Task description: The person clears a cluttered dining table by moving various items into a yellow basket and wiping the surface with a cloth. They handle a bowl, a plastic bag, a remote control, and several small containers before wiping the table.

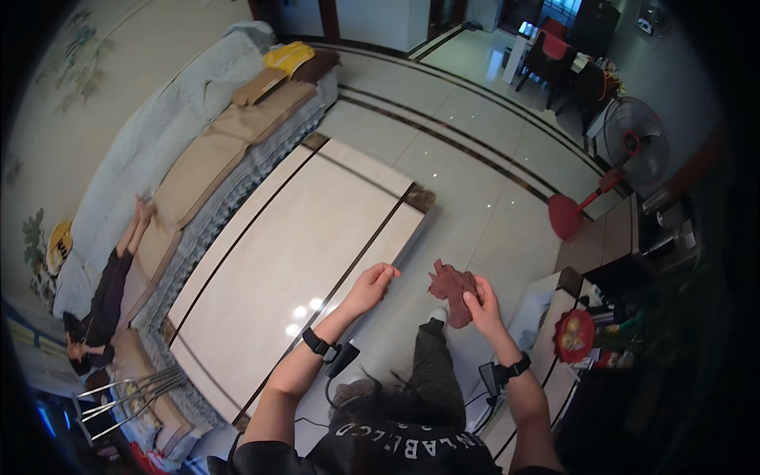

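My right hand (486,305) grips a crumpled reddish-brown cloth (453,291), thumb on top, its loose part hanging to the left over the floor. Across from it, my left hand (374,287) is closed with its fingers curled, and nothing shows in it. That hand is over the near right edge of a long cream tabletop (293,214) with dark inlaid stripes. A gap separates my left hand from the cloth. Each wrist wears a black strap with a small dark device, and cables run from these devices.
A long sofa (206,166) with tan cushions lines the left side, and a person (111,293) lies on it. At the right are a red-based standing fan (566,215) and a cabinet bearing a red bowl (573,336). A metal rack (131,400) stands lower left.
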Motion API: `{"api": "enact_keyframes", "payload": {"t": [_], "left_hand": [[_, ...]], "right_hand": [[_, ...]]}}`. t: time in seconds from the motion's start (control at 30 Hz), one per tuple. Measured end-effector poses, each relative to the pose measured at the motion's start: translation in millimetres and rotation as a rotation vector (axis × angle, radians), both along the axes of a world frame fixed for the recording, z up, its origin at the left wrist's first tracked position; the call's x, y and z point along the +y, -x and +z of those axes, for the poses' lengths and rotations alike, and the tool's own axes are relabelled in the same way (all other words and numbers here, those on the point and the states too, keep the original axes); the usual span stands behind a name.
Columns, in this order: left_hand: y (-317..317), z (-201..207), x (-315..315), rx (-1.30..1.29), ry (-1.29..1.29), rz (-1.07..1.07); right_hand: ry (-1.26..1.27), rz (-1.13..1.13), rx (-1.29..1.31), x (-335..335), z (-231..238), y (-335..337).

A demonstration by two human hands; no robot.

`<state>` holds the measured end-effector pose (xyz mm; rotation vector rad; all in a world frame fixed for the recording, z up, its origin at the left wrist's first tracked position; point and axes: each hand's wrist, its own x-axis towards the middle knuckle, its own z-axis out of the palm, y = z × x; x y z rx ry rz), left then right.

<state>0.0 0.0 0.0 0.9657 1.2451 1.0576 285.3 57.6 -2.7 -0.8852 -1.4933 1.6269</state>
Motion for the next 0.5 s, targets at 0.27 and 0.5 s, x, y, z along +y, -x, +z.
{"api": "enact_keyframes", "payload": {"t": [0.27, 0.5], "left_hand": [[-96.5, 13.3, 227.0, 0.012, 0.038, -0.067], [-101.8, 28.1, 396.3, -0.028, 0.113, 0.002]], "right_hand": [[-0.059, -0.265, -0.089, 195.8, 1.1, -100.0], [-0.151, -0.303, -0.056, 387.5, 17.4, -124.2]]}}
